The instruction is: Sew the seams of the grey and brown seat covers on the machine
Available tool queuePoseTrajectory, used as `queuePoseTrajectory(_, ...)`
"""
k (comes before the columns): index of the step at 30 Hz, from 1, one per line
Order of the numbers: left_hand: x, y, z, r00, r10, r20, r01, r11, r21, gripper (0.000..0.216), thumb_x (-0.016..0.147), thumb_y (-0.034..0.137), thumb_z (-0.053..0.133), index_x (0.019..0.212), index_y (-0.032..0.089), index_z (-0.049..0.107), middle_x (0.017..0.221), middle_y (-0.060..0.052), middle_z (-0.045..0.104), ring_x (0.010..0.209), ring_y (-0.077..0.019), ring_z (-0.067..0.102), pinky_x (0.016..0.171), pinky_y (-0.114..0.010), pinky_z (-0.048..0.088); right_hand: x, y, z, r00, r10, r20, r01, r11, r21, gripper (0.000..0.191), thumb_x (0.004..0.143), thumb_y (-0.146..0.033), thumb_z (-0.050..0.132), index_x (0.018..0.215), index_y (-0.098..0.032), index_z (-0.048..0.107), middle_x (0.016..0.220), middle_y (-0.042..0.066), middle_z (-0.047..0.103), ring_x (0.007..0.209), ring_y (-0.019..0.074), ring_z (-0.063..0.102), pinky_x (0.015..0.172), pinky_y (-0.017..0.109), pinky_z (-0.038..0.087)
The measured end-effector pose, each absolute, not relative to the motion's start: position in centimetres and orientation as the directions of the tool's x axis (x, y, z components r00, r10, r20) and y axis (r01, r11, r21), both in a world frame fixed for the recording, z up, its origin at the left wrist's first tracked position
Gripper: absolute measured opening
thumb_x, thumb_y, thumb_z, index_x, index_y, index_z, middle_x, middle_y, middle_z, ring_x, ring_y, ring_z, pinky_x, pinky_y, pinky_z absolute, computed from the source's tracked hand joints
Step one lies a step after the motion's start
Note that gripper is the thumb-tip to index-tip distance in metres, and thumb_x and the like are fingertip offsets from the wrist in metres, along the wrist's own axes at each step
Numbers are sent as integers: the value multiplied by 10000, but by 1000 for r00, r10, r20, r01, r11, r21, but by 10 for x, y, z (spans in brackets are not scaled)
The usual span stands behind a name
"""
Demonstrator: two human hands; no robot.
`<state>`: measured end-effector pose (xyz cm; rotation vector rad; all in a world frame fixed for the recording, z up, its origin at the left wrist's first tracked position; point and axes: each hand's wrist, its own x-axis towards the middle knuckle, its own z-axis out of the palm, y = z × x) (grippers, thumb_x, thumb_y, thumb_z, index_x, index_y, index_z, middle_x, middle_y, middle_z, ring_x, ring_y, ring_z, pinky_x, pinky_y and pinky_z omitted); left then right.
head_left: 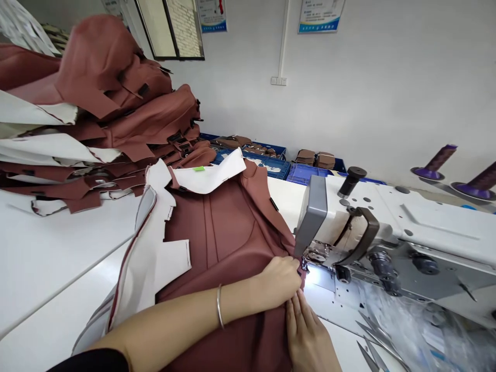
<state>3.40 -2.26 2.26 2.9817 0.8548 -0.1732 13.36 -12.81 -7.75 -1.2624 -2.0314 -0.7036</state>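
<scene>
A reddish-brown leather seat cover (232,227) with white backing flaps lies across the table, its right edge under the head of a sewing machine (313,222). My left hand (281,281), a silver bangle on its wrist, is closed on that edge just in front of the lit needle area. Close below it, my right hand (310,330) holds the same edge, fingers together on top; its thumb is hidden. A green tag (199,168) marks one white flap. The cover's lower part runs beneath my left forearm.
More brown covers (116,98) are piled high at the left. Blue crates (273,168) with brown pieces stand along the wall. Scissors (380,341) and clear plastic (422,320) lie at the lower right. Purple thread cones (436,163) stand behind the machine.
</scene>
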Motion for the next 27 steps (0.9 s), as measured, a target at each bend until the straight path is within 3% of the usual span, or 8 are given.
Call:
queuePoseTrajectory(3,31,-18,15,843,531,-85,533,-846,4,84,811,176,573,787,135,643,939,-84,596,859,-205,550,615,-295,386,128,-128,-88,-265,577,773,922,386,28,397,773,-26,319,1111,6,524,1147,228,573,1204,357,460,849,432,503)
queuePoseTrajectory(6,31,-16,5,854,520,-18,520,-854,15,86,828,174,557,812,139,634,943,-62,589,856,-194,549,616,-297,385,128,-126,-90,-255,556,791,924,382,28,389,768,-8,316,1095,12,525,1126,232,581,1215,364,446,848,440,503)
queuePoseTrajectory(12,35,-16,-1,840,540,55,538,-842,48,104,861,200,542,825,152,626,900,-44,587,803,-189,542,572,-311,367,142,-127,-80,-449,571,688,881,412,233,367,759,-36,372,1073,11,557,1131,234,579,1156,354,506,816,386,534)
queuePoseTrajectory(19,30,-21,10,908,418,44,419,-908,-21,112,868,192,524,809,155,612,916,-78,562,825,-208,516,577,-305,382,147,-129,-86,-485,579,656,864,433,257,368,756,-48,392,1069,-8,581,1126,227,588,1107,316,553,839,388,512)
queuePoseTrajectory(27,47,-25,-1,831,556,-29,554,-831,-41,77,840,155,553,822,109,612,875,-111,556,852,-221,525,601,-301,404,142,-129,-70,-460,556,692,871,432,233,339,742,-27,370,1013,-10,573,1021,203,629,979,296,609,779,368,533)
